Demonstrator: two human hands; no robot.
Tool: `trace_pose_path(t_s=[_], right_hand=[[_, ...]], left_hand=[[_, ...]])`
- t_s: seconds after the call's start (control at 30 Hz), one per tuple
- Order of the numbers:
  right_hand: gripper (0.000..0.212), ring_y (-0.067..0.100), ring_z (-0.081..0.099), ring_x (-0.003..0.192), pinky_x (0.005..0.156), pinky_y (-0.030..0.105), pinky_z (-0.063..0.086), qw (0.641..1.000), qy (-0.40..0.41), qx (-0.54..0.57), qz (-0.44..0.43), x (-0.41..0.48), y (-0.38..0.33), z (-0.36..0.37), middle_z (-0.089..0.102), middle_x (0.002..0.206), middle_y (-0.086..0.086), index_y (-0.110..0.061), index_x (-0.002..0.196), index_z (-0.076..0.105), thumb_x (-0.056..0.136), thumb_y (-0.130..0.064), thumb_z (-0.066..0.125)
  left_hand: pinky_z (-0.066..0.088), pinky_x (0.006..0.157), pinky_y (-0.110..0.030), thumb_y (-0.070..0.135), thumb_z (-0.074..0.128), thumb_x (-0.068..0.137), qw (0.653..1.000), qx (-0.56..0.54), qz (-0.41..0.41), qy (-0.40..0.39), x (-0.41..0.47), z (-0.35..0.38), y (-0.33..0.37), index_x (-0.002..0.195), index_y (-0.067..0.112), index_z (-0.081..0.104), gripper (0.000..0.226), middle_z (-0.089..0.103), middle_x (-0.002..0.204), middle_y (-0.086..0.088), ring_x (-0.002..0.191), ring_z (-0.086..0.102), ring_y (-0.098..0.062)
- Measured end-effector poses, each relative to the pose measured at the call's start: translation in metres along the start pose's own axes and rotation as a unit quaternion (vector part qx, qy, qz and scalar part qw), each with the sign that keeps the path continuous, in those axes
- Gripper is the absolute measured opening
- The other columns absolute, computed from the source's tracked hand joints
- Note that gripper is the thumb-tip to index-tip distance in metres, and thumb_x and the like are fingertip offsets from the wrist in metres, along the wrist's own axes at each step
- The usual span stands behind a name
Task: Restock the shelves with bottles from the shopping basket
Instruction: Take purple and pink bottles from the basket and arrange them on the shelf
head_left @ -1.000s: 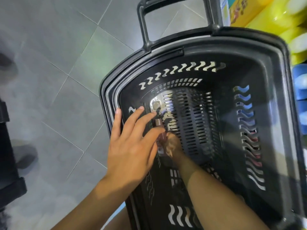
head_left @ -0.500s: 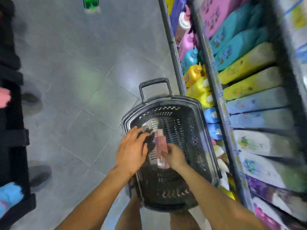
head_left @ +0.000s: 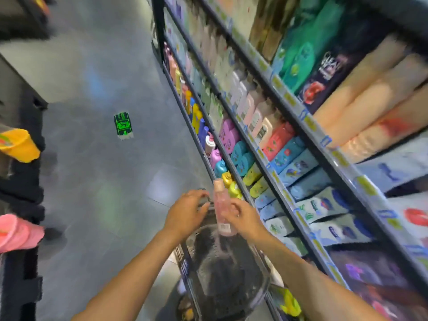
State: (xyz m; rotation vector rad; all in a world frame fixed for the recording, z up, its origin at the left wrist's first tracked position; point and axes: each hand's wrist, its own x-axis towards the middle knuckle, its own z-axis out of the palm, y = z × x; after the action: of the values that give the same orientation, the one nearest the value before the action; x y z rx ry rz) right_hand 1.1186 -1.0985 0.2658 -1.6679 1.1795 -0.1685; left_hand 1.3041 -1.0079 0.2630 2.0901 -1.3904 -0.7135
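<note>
View: head
Bottle: tall pink translucent plastic bottle [head_left: 221, 209], upright over the black perforated plastic basket [head_left: 203, 262], near the stocked metal shelves [head_left: 289, 98].
Right hand [head_left: 245, 218]: fingers clamped round the bottle's lower half.
Left hand [head_left: 185, 213]: fingers curled at the basket's far rim; too blurred to tell whether it grips.

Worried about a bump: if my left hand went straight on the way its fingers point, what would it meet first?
Probably the slim pink plastic bottle held in the right hand; the left hand points at it, though blur leaves depth unsure.
</note>
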Motion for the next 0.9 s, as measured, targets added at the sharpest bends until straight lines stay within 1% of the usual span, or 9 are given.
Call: trace_pose_path(t_s=[0.1, 0.17, 0.23, 0.3, 0.43, 0.57, 0.67, 0.8, 0.9], right_hand=[[0.029, 0.008, 0.068, 0.082, 0.082, 0.037, 0.057, 0.997, 0.048, 0.002, -0.058, -0.018, -0.048, -0.037, 0.075, 0.097, -0.002, -0.020, 0.110, 0.070, 0.084, -0.031, 0.076], [0.036, 0.003, 0.066, 0.080, 0.080, 0.030, 0.055, 0.993, 0.080, -0.003, -0.089, -0.034, -0.080, -0.064, 0.075, 0.101, 0.001, -0.017, 0.114, 0.070, 0.082, -0.030, 0.079], [0.032, -0.004, 0.064, 0.078, 0.076, 0.019, 0.050, 0.988, 0.102, -0.004, -0.117, -0.052, -0.112, -0.092, 0.075, 0.105, 0.004, -0.009, 0.118, 0.069, 0.088, -0.015, 0.078], [0.031, 0.000, 0.065, 0.085, 0.078, 0.014, 0.049, 0.979, 0.130, -0.011, -0.156, -0.072, -0.139, -0.120, 0.075, 0.109, 0.003, -0.009, 0.120, 0.069, 0.090, -0.012, 0.077], [0.030, 0.002, 0.067, 0.096, 0.088, 0.019, 0.052, 0.962, 0.175, -0.002, -0.211, -0.113, -0.174, -0.168, 0.073, 0.113, 0.004, -0.006, 0.121, 0.067, 0.092, -0.008, 0.074], [0.033, 0.010, 0.070, 0.097, 0.090, 0.027, 0.055, 0.941, 0.220, 0.003, -0.256, -0.160, -0.200, -0.206, 0.076, 0.112, 0.005, -0.010, 0.122, 0.070, 0.091, -0.019, 0.076], [0.034, 0.023, 0.072, 0.105, 0.095, 0.040, 0.057, 0.928, 0.247, 0.015, -0.279, -0.203, -0.213, -0.230, 0.076, 0.113, 0.001, -0.016, 0.122, 0.071, 0.089, -0.025, 0.075], [0.033, 0.017, 0.072, 0.108, 0.099, 0.043, 0.056, 0.914, 0.262, 0.032, -0.307, -0.260, -0.220, -0.256, 0.076, 0.117, 0.000, -0.015, 0.124, 0.070, 0.093, -0.025, 0.072], [0.028, 0.012, 0.070, 0.107, 0.097, 0.036, 0.056, 0.910, 0.272, 0.031, -0.312, -0.303, -0.225, -0.271, 0.075, 0.119, 0.004, -0.010, 0.124, 0.069, 0.097, -0.016, 0.069]], left_hand=[[0.054, 0.095, -0.036, 0.038, 0.064, 0.095, 0.998, -0.049, 0.032, 0.002, 0.007, -0.046, 0.046, 0.121, 0.032, 0.068, 0.027, 0.072, 0.112, 0.010, 0.102, 0.068, -0.011], [0.056, 0.090, -0.035, 0.031, 0.068, 0.095, 0.993, -0.090, 0.077, 0.005, 0.011, -0.075, 0.081, 0.113, 0.036, 0.069, 0.019, 0.072, 0.099, 0.014, 0.091, 0.069, -0.006], [0.057, 0.085, -0.032, 0.027, 0.069, 0.095, 0.986, -0.113, 0.125, 0.013, 0.013, -0.102, 0.119, 0.106, 0.039, 0.067, 0.017, 0.073, 0.092, 0.013, 0.086, 0.070, -0.006], [0.055, 0.081, -0.026, 0.022, 0.070, 0.096, 0.977, -0.133, 0.163, 0.014, 0.014, -0.127, 0.155, 0.107, 0.034, 0.068, 0.016, 0.073, 0.091, 0.012, 0.082, 0.069, -0.004], [0.055, 0.078, -0.022, 0.022, 0.072, 0.096, 0.961, -0.166, 0.222, 0.018, 0.010, -0.165, 0.223, 0.106, 0.023, 0.072, 0.010, 0.073, 0.090, 0.013, 0.078, 0.067, 0.003], [0.057, 0.069, -0.022, 0.018, 0.072, 0.096, 0.939, -0.222, 0.263, -0.001, -0.005, -0.189, 0.285, 0.105, 0.020, 0.072, 0.009, 0.076, 0.094, -0.004, 0.080, 0.072, -0.013], [0.058, 0.062, -0.030, 0.022, 0.071, 0.097, 0.924, -0.245, 0.292, -0.018, -0.024, -0.199, 0.327, 0.104, 0.027, 0.072, 0.009, 0.077, 0.098, -0.004, 0.078, 0.076, -0.020], [0.056, 0.059, -0.028, 0.021, 0.070, 0.098, 0.904, -0.269, 0.331, -0.039, -0.053, -0.205, 0.377, 0.105, 0.029, 0.074, 0.012, 0.079, 0.097, 0.000, 0.075, 0.074, -0.016], [0.055, 0.062, -0.027, 0.022, 0.068, 0.099, 0.891, -0.283, 0.348, -0.063, -0.076, -0.205, 0.411, 0.109, 0.024, 0.074, 0.012, 0.079, 0.094, 0.002, 0.073, 0.071, -0.010]])
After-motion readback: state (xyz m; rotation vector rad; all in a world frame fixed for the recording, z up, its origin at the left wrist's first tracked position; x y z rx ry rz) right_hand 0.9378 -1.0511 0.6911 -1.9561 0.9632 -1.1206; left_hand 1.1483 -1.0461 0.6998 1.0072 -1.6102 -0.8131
